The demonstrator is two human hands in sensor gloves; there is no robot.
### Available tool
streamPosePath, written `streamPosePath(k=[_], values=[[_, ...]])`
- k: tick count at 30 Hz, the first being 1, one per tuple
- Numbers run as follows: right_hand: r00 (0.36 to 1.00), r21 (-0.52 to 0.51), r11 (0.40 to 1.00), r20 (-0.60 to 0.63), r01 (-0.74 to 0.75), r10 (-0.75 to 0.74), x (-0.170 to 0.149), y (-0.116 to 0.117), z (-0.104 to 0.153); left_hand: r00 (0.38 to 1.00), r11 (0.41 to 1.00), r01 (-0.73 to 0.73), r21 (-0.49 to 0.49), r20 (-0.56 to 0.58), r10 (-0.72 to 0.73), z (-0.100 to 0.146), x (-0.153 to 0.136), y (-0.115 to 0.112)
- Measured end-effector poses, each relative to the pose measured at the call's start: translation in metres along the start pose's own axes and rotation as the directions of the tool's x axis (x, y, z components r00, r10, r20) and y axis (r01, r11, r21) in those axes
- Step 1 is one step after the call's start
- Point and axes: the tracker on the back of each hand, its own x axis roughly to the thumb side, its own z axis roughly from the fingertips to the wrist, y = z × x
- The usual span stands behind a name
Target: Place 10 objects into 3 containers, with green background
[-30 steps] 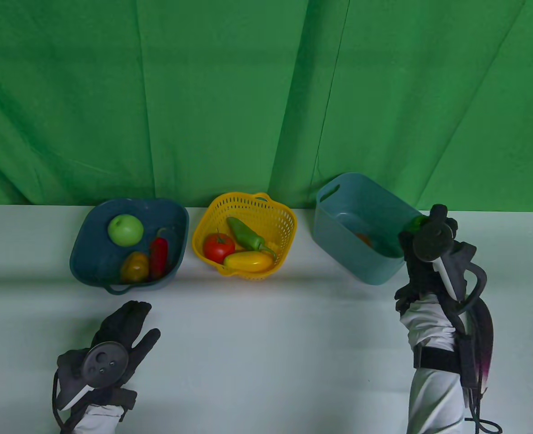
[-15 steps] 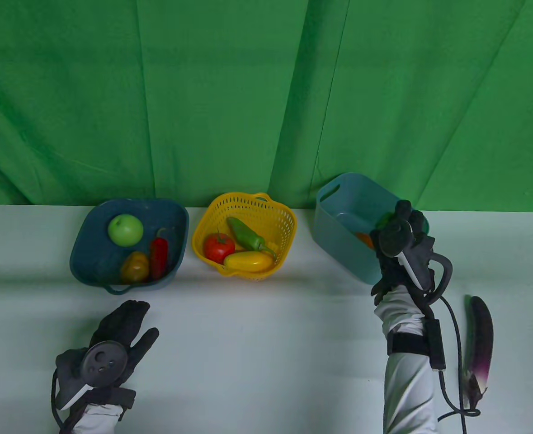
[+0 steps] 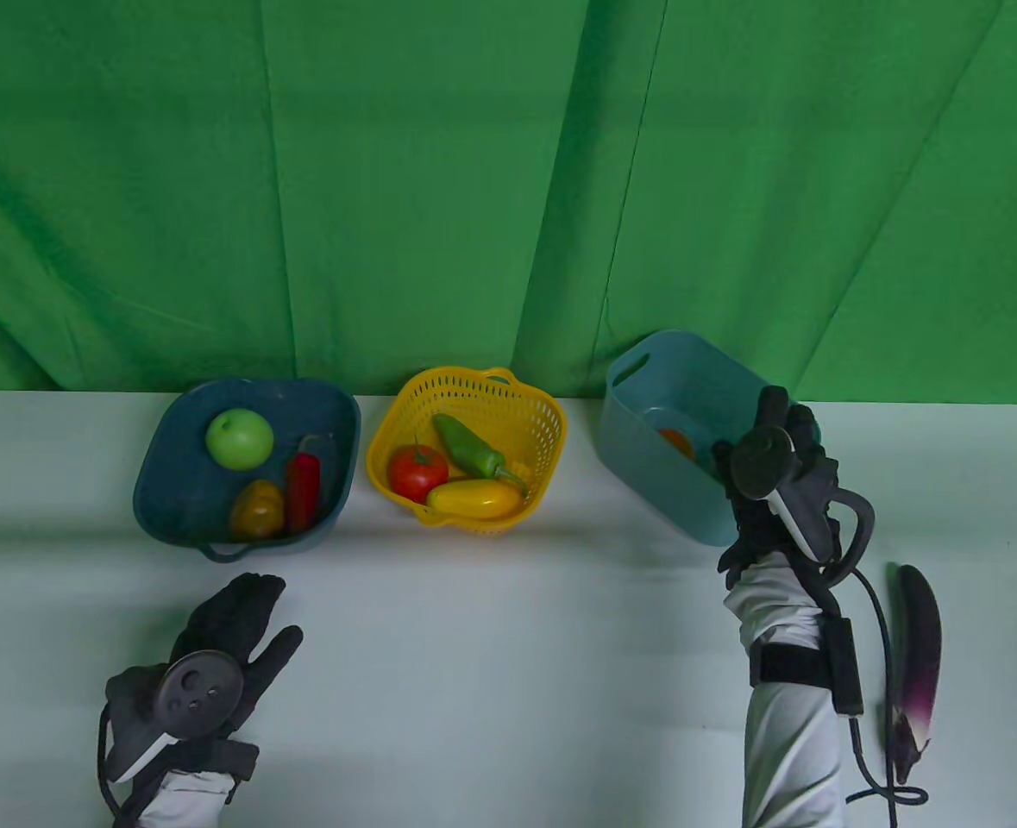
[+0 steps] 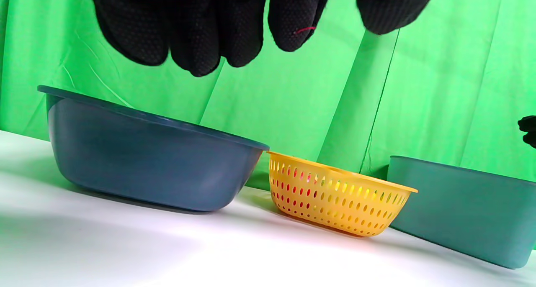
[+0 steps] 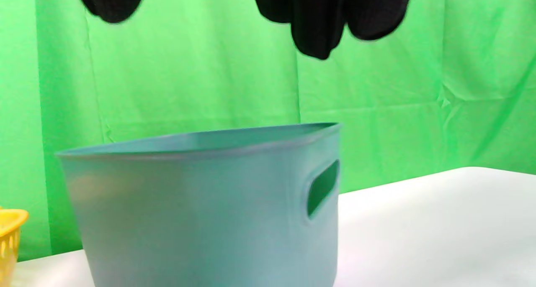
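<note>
My right hand [image 3: 782,423] hovers over the near right rim of the teal bin [image 3: 646,366], fingers spread and holding nothing; in the right wrist view the fingertips [image 5: 318,27] hang bare above the bin [image 5: 201,203]. An orange object [image 3: 676,442] lies inside the bin. A purple eggplant [image 3: 918,655] lies on the table right of my right forearm. My left hand [image 3: 245,604] rests flat and empty on the table in front of the dark blue bowl [image 3: 172,457]; its fingers [image 4: 197,32] show in the left wrist view.
The dark blue bowl holds a green apple [image 3: 239,438], a red chilli [image 3: 303,490] and a yellow-orange pepper [image 3: 257,509]. The yellow basket [image 3: 551,414] holds a tomato [image 3: 417,470], a green pepper [image 3: 469,448] and a yellow vegetable [image 3: 473,498]. A green curtain hangs behind.
My right hand carried a green object left over the teal bin; that object no longer shows in the hand. The arm's move uncovered the eggplant. The left hand has stayed still.
</note>
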Motion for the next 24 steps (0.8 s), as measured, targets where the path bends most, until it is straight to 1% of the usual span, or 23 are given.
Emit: streamPosePath(k=[5, 7, 9, 11, 16, 24], values=[[1.0, -0.017, 1.0, -0.009, -0.005, 0.004, -0.015, -0.002, 0.012, 1.0, 1.0, -0.005, 0.007, 0.01, 0.005, 0.0, 0.001, 0.001], [1.0, -0.017, 1.0, -0.014, 0.007, -0.007, -0.022, -0.001, 0.018, 1.0, 1.0, -0.01, 0.013, 0.015, 0.009, 0.0, 0.002, 0.002], [1.0, -0.046, 0.999, -0.011, 0.016, -0.016, -0.031, 0.002, 0.026, 1.0, 1.0, -0.013, 0.015, 0.019, 0.012, 0.0, 0.003, 0.002], [1.0, -0.052, 0.999, -0.021, 0.016, -0.017, -0.038, 0.006, 0.033, 1.0, 1.0, -0.015, 0.014, 0.023, 0.015, 0.0, 0.003, 0.002], [0.997, -0.025, 1.0, -0.074, -0.007, 0.005, -0.058, 0.021, 0.047, 0.999, 1.0, -0.018, 0.009, 0.034, 0.018, 0.0, 0.005, 0.001], [0.982, 0.058, 0.995, -0.166, -0.084, 0.093, -0.096, 0.048, 0.062, 0.999, 1.0, -0.024, 0.004, 0.038, 0.024, -0.001, 0.005, -0.002]])
